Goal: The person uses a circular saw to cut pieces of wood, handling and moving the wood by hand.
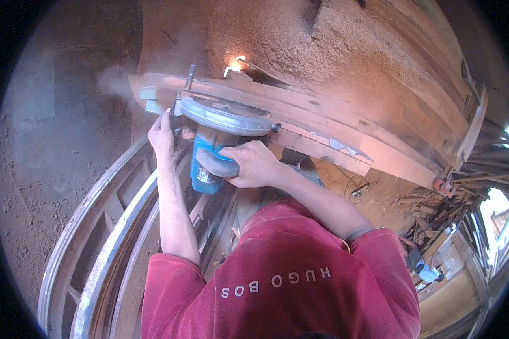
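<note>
A blue circular saw (212, 152) with a grey blade guard is set against the near edge of a long wooden plank (322, 127), which lies slantwise across a sawdust-covered counter (300, 39). A puff of dust (116, 79) is seen drifting off the saw's far left end, so a cut is judged to be under way along the plank's edge.

The saw's grey handle is wrapped by the right hand (253, 164), its grip closed fully round it. The left hand (163, 135) is laid against the saw's left side near the base plate, fingers curled; whether something is actually clasped there or merely steadied cannot be told.

Below the saw, curved grey wooden frames (104, 237) are stacked at the left, and scrap offcuts (435, 217) are heaped at the right beside more stacked boards (435, 68).

For the next move, steady forward pressure along the plank's line would be called for, with the base plate kept flat and the left fingers kept clear of the blade.
</note>
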`<action>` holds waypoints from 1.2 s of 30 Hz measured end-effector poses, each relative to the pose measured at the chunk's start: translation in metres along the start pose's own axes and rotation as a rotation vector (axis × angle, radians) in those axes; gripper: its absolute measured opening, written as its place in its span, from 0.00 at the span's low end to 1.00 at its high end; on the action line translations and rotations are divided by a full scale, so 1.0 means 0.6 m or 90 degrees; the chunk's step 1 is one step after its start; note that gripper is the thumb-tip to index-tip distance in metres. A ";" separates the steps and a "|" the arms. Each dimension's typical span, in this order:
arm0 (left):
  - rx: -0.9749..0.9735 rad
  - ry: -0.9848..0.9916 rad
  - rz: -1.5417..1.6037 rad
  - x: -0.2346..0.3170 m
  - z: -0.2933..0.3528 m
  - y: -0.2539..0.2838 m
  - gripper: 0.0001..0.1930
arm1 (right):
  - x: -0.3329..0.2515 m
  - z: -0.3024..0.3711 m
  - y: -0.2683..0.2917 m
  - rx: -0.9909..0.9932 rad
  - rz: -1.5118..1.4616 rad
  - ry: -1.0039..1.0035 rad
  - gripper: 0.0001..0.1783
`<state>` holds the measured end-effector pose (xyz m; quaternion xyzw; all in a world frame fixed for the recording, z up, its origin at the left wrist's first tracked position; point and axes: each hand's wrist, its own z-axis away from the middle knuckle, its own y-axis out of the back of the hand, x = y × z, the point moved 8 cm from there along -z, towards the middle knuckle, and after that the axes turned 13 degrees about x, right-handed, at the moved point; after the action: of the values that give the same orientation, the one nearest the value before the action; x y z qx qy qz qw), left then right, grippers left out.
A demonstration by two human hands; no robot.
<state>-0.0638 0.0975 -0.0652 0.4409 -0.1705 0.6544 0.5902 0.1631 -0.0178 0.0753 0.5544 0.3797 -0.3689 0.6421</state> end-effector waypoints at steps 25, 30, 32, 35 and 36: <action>0.138 -0.151 -0.010 0.048 0.210 0.174 0.17 | -0.094 0.234 0.338 0.211 -0.003 0.212 0.32; -0.028 0.115 -0.008 -0.241 0.400 -0.129 0.25 | 0.034 0.609 0.561 0.526 0.324 0.005 0.24; -0.061 0.146 -0.008 -0.241 0.485 -0.208 0.31 | 0.059 0.755 0.608 0.656 0.289 -0.190 0.24; 0.043 0.038 0.043 -0.241 0.447 -0.311 0.48 | 0.106 0.954 0.619 0.778 0.309 -0.341 0.22; 0.086 -0.028 0.133 -0.260 0.389 -0.329 0.52 | 0.124 1.017 0.617 0.849 0.294 -0.369 0.22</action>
<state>0.1927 -0.1249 -0.1163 0.4734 -0.1839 0.7126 0.4841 0.5750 -0.5853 0.2272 0.7711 -0.2324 -0.5074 0.3063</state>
